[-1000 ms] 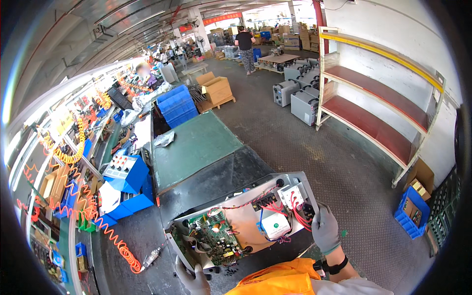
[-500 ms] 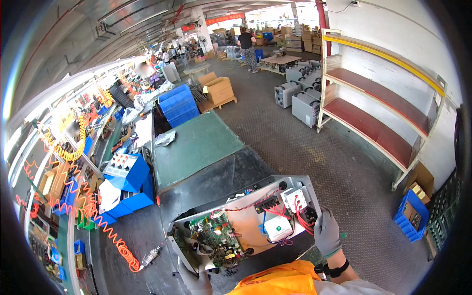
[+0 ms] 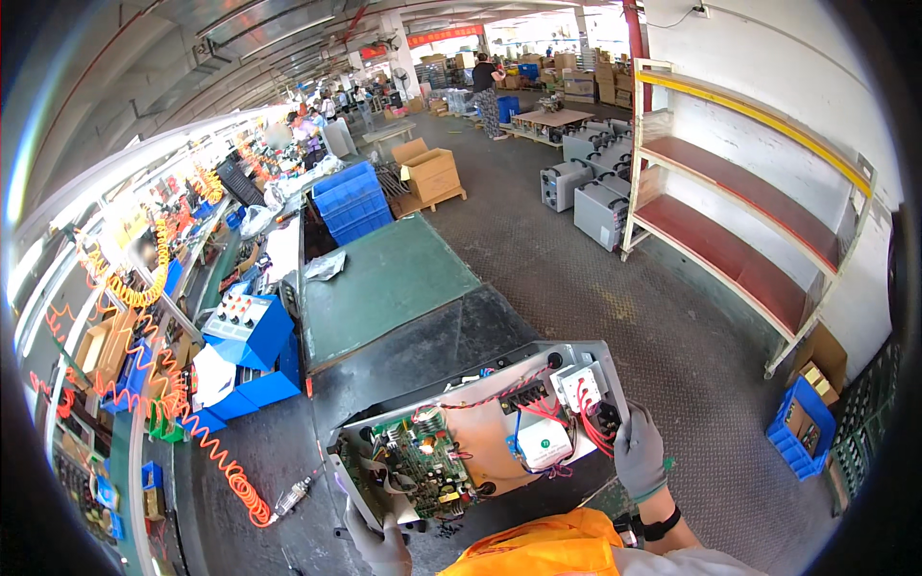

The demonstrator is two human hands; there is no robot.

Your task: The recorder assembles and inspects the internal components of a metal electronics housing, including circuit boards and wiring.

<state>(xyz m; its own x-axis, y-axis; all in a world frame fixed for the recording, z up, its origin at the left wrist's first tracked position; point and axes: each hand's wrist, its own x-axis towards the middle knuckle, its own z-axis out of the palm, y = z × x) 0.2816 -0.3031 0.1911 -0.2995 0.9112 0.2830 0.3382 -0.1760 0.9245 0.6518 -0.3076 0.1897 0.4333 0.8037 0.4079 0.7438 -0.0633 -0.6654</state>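
Note:
Between my gloved hands is an open metal equipment chassis [image 3: 498,439], tilted over the dark bench. A green circuit board [image 3: 423,463] fills its left side; a white boxed component [image 3: 544,445] and a white block with red wires [image 3: 579,386] sit at the right. My left hand [image 3: 378,540] grips the lower left corner, its thumb over the edge plate. My right hand [image 3: 641,453] is wrapped round the right end panel, and its fingertips behind the panel are hidden.
The bench [image 3: 384,360] runs ahead under a green mat [image 3: 384,288]. At left lie an air screwdriver [image 3: 293,496] on an orange coiled hose [image 3: 252,501] and blue bins [image 3: 259,384]. A shelf rack [image 3: 730,187] stands at right, near a blue crate [image 3: 803,427]. A person [image 3: 486,91] stands far off.
The view has shifted slightly, so the background sits a little differently. Both hands keep their hold on the chassis, which has barely moved.

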